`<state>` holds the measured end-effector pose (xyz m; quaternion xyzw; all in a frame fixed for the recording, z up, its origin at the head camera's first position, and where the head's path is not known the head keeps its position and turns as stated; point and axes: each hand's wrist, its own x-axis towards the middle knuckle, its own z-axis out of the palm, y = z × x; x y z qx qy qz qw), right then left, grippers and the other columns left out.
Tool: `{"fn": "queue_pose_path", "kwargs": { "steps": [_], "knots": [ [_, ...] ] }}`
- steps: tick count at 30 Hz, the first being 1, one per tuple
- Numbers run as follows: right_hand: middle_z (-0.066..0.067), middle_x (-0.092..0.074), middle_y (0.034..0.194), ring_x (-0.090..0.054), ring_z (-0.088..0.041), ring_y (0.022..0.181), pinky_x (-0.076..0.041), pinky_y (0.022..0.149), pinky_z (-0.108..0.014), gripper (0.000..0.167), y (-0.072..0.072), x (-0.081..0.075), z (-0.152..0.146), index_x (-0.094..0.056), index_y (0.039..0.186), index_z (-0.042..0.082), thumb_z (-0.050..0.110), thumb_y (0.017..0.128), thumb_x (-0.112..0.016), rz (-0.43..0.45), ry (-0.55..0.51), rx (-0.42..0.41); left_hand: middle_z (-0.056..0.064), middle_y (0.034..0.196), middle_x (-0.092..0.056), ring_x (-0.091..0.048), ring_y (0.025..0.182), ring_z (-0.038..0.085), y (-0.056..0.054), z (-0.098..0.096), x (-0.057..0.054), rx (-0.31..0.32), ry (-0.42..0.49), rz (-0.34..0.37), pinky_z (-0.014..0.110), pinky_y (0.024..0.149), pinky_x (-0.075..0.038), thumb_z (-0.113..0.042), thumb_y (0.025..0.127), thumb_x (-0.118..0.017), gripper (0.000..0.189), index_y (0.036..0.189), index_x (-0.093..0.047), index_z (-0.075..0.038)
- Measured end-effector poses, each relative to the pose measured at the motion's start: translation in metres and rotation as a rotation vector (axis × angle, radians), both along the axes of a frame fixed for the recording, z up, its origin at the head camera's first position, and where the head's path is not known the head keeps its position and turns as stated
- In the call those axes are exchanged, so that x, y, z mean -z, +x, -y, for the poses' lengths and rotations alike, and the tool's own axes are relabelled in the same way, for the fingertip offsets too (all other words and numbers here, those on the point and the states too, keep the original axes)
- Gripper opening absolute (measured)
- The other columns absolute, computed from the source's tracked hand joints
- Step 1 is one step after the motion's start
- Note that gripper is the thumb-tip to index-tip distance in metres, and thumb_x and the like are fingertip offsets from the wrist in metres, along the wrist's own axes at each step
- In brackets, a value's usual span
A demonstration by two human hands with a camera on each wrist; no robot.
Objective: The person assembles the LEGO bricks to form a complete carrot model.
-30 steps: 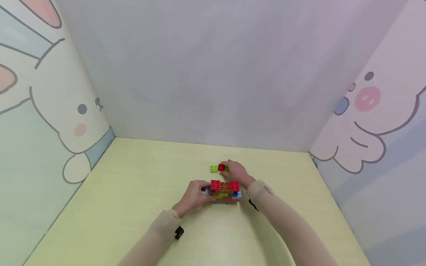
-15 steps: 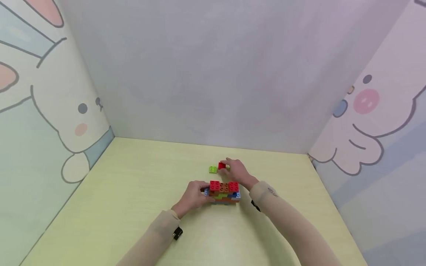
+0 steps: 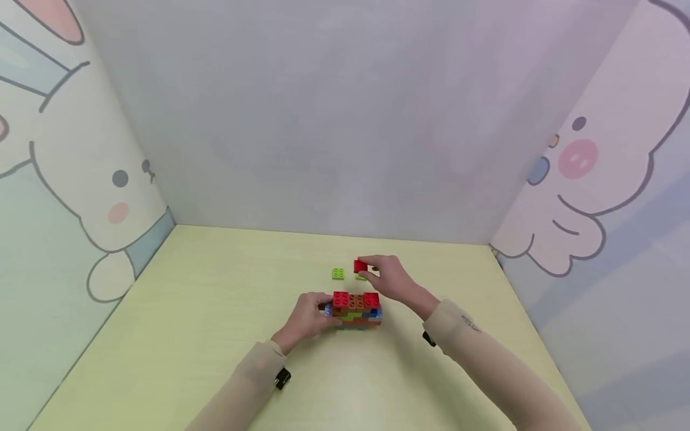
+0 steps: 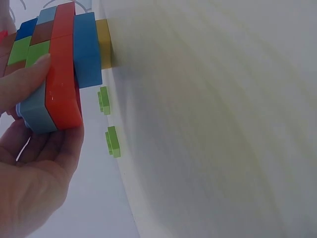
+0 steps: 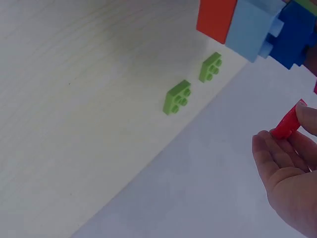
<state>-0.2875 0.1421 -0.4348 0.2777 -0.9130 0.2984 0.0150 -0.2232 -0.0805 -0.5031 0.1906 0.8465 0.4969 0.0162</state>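
Note:
A wall of stacked toy building bricks in red, brown, green, orange and blues stands mid-table, with a red brick at each top end. My left hand grips its left end; in the left wrist view the thumb lies along one face of the brick wall and the fingers along the opposite side. Behind the wall, my right hand pinches a loose red brick between thumb and fingers. The right wrist view shows this red brick raised off the table.
Two flat lime-green bricks lie behind the wall: a left one and a right one, the latter partly under my right hand in the head view. The pale yellow table ends at a grey back wall, with cartoon-printed panels either side.
My right hand has lifted the red brick and moved it slightly right, revealing more of the right green brick's front edge. My left hand keeps its grip on the wall. The head view has shifted a little.

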Motion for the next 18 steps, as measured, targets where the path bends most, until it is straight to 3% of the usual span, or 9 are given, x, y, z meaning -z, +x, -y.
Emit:
{"fn": "queue_pose_path", "kwargs": {
  "steps": [6, 18],
  "knots": [
    [-0.008, -0.065, 0.116, -0.064, -0.025, 0.099, -0.051, 0.082, -0.038, 0.037, 0.019, -0.008, 0.000, -0.065, 0.123, 0.006, 0.017, 0.088, -0.071, 0.030, 0.007, -0.033, -0.003, 0.096, -0.069, -0.062, 0.088, 0.012, 0.001, 0.000, 0.001, -0.008, -0.010, 0.000, 0.033, 0.079, -0.050, -0.010, 0.070, -0.086, 0.037, 0.105, -0.073, -0.008],
    [0.002, -0.068, 0.107, -0.062, -0.008, 0.094, -0.052, 0.079, -0.034, 0.032, 0.040, -0.010, -0.006, -0.068, 0.119, 0.010, 0.019, 0.088, -0.070, -0.040, -0.008, -0.143, -0.002, 0.095, -0.070, -0.062, 0.088, 0.013, 0.000, -0.001, 0.002, -0.019, -0.014, -0.018, 0.032, 0.078, -0.050, -0.010, 0.070, -0.086, 0.038, 0.106, -0.073, -0.007]
  ]
}}
